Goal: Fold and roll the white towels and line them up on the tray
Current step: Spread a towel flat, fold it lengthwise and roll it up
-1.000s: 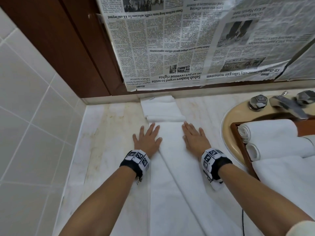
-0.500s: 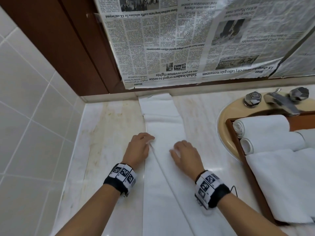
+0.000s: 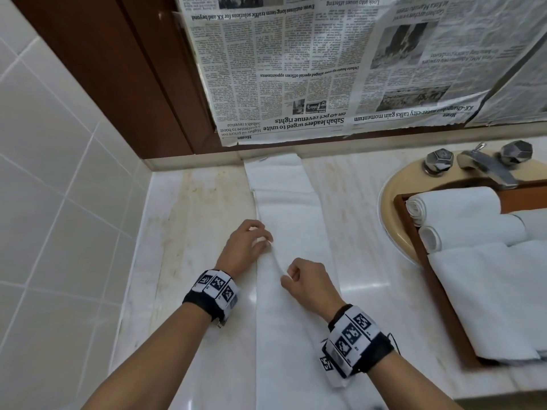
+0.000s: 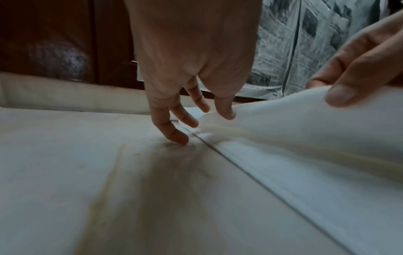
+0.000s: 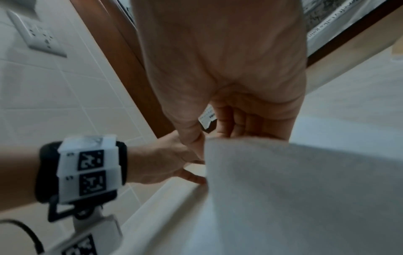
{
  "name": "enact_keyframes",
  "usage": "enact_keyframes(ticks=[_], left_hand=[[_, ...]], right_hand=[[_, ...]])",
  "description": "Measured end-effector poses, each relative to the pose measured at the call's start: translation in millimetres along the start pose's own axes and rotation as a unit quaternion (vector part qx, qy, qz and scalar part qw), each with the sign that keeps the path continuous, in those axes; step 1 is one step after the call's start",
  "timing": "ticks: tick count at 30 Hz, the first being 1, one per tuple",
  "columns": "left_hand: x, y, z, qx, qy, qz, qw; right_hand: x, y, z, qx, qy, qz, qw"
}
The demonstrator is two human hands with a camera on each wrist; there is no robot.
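Seen from overhead, a long white towel (image 3: 284,220) lies folded into a narrow strip on a marble counter (image 3: 189,232), its far end touching the back ledge. The person's right hand (image 3: 307,285) pinches a raised fold of the strip between thumb and curled fingers, while the left hand (image 3: 244,247) holds its left edge, fingertips bent down onto cloth and counter. At right, a wooden tray (image 3: 426,261) sits over the sink (image 3: 393,208) and carries two rolled towels (image 3: 453,205) beside a flat folded one. Newspaper (image 3: 325,69) hangs upside down behind; headlines read "Sabah leaders urged to unite" and "inter-city talks gain momentum".
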State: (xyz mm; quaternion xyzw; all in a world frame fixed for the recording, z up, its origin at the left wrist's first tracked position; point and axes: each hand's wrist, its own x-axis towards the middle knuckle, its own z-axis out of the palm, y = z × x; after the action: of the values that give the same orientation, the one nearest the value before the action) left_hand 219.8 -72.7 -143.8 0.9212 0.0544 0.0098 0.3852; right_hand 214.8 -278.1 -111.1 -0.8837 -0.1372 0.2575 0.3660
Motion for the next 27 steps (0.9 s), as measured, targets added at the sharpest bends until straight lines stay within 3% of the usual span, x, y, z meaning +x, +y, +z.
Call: enact_keyframes(ticks=[7,13,20,27], left_hand=[[-17,-8,-13,-0.037,0.027,-0.016,0.999],[-18,-17,-17,0.017,0.017,-0.030,0.999],[-19,-26,-12,0.047,-0.001,-0.045,0.998],[-26,-18,-3,0.005,0.038,-0.104,0.994]], right_hand=[[-3,-33,24,0.056,0.004,-0.066,0.996],[-4,-28,59,-0.021,-0.061,-0.065,0.996],[-7,-26,72,-0.109,-0.080,-0.072,0.988],[-14,-23,82,-0.173,-0.069,-0.123,0.975]])
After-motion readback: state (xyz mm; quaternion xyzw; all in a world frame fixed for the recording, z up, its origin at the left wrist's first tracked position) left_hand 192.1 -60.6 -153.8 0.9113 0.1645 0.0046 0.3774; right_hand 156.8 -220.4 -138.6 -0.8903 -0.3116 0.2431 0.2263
